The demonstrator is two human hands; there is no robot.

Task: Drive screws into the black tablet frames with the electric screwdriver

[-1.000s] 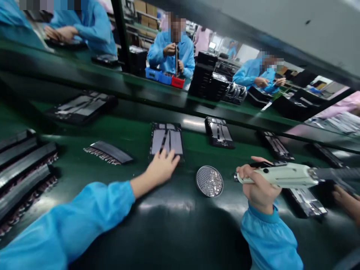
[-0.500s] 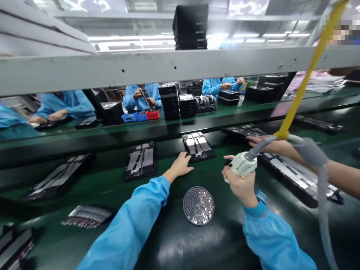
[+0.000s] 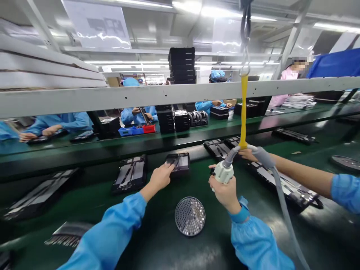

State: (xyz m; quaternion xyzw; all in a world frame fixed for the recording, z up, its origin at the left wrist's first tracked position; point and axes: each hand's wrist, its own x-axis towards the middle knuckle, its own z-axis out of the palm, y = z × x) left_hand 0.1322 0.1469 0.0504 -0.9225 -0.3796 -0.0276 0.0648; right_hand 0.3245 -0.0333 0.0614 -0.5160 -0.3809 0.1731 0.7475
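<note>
My left hand (image 3: 161, 178) is at the left edge of an opened black tablet (image 3: 183, 162), thumb and fingers closed on that edge. My right hand (image 3: 226, 191) is wrapped round a pale electric screwdriver (image 3: 224, 173), held above the bench; its bit is hidden. A grey cable (image 3: 281, 191) runs from the tool, and a yellow strap (image 3: 243, 112) suspends it. Between my forearms lies a round perforated tray (image 3: 190, 216), partly filled with tiny shiny pieces. Another opened tablet (image 3: 130, 174) lies left of my left hand.
A co-worker's arm (image 3: 300, 170) reaches in from the right behind the cable, near more opened tablets (image 3: 284, 183). Another tablet (image 3: 42, 193) lies far left, above a fanned stack of strips (image 3: 69, 233). A white beam (image 3: 146, 97) crosses ahead; people in blue work beyond it.
My view has tilted up and turned slightly right. My left hand has come onto the tablet, which is turned and shifted left towards me. The screwdriver stays in my right hand.
</note>
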